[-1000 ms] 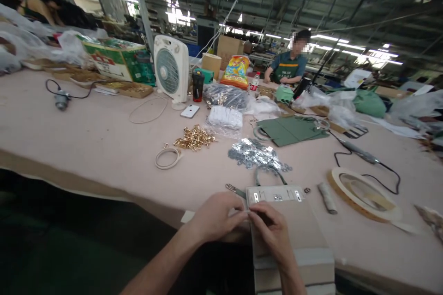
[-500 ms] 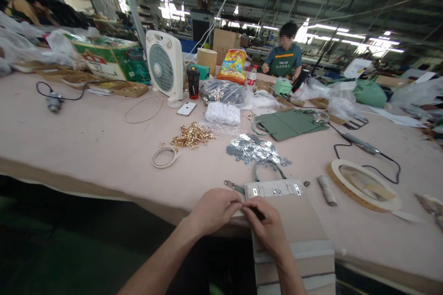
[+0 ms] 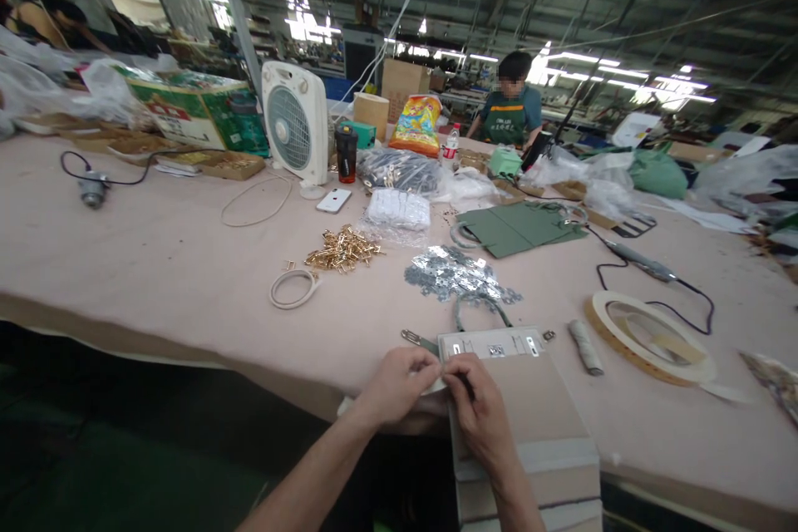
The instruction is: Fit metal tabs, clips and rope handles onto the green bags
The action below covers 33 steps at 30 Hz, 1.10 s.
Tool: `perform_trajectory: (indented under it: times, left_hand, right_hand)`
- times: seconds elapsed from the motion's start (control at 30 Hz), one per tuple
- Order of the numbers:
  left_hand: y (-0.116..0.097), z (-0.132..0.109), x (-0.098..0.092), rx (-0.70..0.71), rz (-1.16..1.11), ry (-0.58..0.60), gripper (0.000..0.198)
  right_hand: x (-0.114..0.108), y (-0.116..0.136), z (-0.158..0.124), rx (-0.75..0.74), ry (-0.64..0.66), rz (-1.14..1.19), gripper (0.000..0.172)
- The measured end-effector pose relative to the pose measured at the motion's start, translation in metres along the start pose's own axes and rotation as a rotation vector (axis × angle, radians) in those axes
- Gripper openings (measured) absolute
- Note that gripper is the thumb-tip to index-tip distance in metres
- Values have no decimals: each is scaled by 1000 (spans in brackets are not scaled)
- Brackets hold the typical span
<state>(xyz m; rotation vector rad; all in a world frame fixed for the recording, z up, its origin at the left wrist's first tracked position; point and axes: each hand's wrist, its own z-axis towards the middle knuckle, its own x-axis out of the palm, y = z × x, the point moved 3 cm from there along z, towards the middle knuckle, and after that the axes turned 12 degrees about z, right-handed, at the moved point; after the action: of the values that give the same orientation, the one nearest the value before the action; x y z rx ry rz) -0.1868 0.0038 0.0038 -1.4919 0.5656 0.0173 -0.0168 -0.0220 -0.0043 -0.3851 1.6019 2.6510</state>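
Note:
My left hand (image 3: 399, 386) and my right hand (image 3: 477, 407) meet at the left edge of a beige and grey bag panel (image 3: 536, 407) that lies over the table's near edge. Both pinch something small and pale between their fingertips, too small to name. The panel's top strip (image 3: 492, 343) carries small metal fittings. A green handle (image 3: 480, 309) loops out beyond it. A pile of silver metal plates (image 3: 458, 274) lies just past the panel, and a heap of gold fittings (image 3: 342, 248) lies further left.
A large tape roll (image 3: 648, 337) and a small grey roll (image 3: 586, 347) lie right of the panel. A corded tool (image 3: 642, 262), green panels (image 3: 517, 226), a white ring (image 3: 293, 287), a phone (image 3: 332, 199) and a fan (image 3: 294, 123) stand further back. A person in green (image 3: 508, 112) works across the table.
My hands stay pinched together at the panel's left edge with only small finger shifts. The view has drifted slightly.

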Motion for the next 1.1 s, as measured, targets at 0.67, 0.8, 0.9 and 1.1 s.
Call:
perform_trajectory:
  times: [0.67, 0.8, 0.9, 1.1]
  left_hand:
    - [15, 6, -2, 42, 43, 42, 32]
    - [15, 6, -2, 33, 64, 37, 32]
    - [13, 6, -2, 26, 62, 31, 33]
    - [6, 6, -4, 16, 34, 43, 34]
  right_hand:
    - [-181, -11, 17, 240, -334, -97, 33]
    - [-191, -22, 33, 373, -109, -110, 35]
    - [-188, -30, 40, 419, 10, -125, 34]
    - [-188, -35, 50, 447, 133, -167, 32]
